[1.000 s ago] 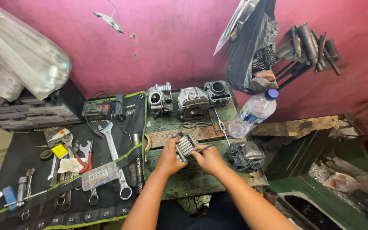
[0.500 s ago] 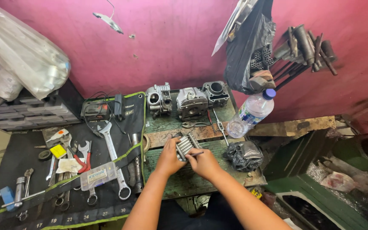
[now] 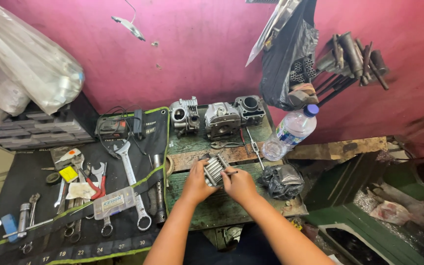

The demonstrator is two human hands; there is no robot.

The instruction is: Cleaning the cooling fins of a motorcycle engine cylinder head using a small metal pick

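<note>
The worn green wooden desk [image 3: 231,211] carries everything, its planks scuffed and oily. At its 12 o'clock edge stand three cast-metal engine heads [image 3: 222,118], grey, ribbed and hard-edged. At 9 o'clock a black tool roll [image 3: 30,176] lies spread with chrome wrenches [image 3: 131,184]; at 2 o'clock leans a clear plastic bottle [image 3: 290,132].

At the desk's centre sits the finned metal cylinder part [image 3: 215,169]. It looks heavy for its bulk, rigid, probably greasy, with thin fins that could nick skin; the solid outer flanks seem the safest hold. The left hand [image 3: 197,182] clasps its left side, fingers closed on it. The right hand [image 3: 239,184] pinches a thin dark tool [image 3: 230,172] against the fins.
</note>
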